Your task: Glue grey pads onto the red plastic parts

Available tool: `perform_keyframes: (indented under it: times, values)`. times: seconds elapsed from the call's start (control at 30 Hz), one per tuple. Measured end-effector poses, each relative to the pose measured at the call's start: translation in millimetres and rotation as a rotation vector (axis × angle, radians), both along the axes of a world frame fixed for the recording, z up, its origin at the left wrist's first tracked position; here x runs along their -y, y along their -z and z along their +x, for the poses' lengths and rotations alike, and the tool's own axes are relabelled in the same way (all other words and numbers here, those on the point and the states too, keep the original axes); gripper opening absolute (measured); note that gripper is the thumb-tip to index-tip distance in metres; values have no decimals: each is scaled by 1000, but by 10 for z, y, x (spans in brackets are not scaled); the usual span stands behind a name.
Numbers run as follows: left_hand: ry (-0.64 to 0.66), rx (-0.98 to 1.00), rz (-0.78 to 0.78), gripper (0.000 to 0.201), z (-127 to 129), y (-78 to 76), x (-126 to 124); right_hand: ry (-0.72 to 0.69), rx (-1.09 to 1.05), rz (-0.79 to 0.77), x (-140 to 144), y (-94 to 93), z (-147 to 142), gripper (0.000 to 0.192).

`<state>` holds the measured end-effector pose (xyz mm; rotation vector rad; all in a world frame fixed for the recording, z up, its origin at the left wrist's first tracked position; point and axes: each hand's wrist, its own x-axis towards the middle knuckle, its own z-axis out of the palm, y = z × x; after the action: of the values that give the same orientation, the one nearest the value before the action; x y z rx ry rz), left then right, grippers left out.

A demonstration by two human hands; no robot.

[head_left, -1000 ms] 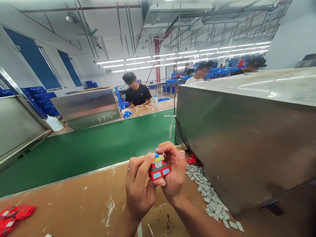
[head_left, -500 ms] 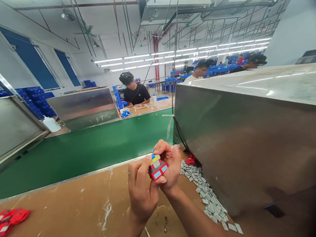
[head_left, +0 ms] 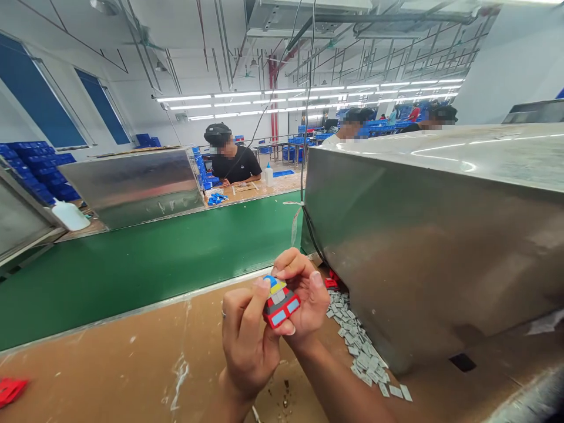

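While both hands are meeting above the brown surface (head_left: pixel 132 376), they are sharing one small red toy piece (head_left: pixel 281 304), which is sitting in the air between them, just over the near edge of the surface and close to the person's body. The left hand (head_left: pixel 247 346) is curling around the piece from the left, its forefinger lying up along the piece's side and its thumb pressing under the lower edge, so its fingers are pinching the toy piece. The right hand (head_left: pixel 304 294) is cupping the piece from behind and from the right, its fingers (head_left: pixel 288 263) bending down over the top, where a blue and yellow part is showing, and pressing on it. The piece is facing the camera with two pale blue panels on its red front. Just to the right of the hands, a scatter of small grey tiles (head_left: pixel 361 349) is lying on the surface along the foot of a big steel box (head_left: pixel 432 235), and a second red part (head_left: pixel 331 282) is lying at the head of that scatter, beside the box. Beyond the surface a green conveyor belt (head_left: pixel 154 264) is running across the view. At the far side of the belt a person in a black shirt (head_left: pixel 233 161) is sitting, with a white bottle (head_left: pixel 268 174) standing near.
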<state>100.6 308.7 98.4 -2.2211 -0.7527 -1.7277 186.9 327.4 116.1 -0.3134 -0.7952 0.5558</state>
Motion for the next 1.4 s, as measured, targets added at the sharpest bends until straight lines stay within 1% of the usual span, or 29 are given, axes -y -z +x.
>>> perform_keyframes:
  times: [0.23,0.37,0.53,0.67,0.8,0.9,0.97,1.13,1.27,1.33,1.4]
  values:
    - [33,19,-15,42,-5,-14,0,181,197,-42,74,12,68,50]
    - [44,20,-17,40,-14,-48,17,198,241,-45,103,-23,73,52]
    - [26,-1,-33,37,-47,-100,23,150,214,-104,97,-31,34,56]
    - [40,5,-56,38,-51,-91,16,100,180,-158,81,-10,9,58]
    - [87,18,-56,41,-23,-66,47,106,158,-121,87,-10,58,58]
    - [108,30,-60,42,7,-52,88,141,174,-98,104,-36,121,58]
    - [118,46,-68,42,26,-46,106,138,182,-98,113,-55,147,58]
    - [128,83,-66,40,48,-61,86,56,119,-119,82,-70,113,57]
    - [128,71,-60,38,24,-76,44,-31,53,-115,44,-67,68,54]
    - [134,63,-73,42,7,-71,25,-60,39,-113,40,-66,69,54]
    - [140,39,-110,52,-12,-63,8,-91,28,-112,44,-63,81,54]
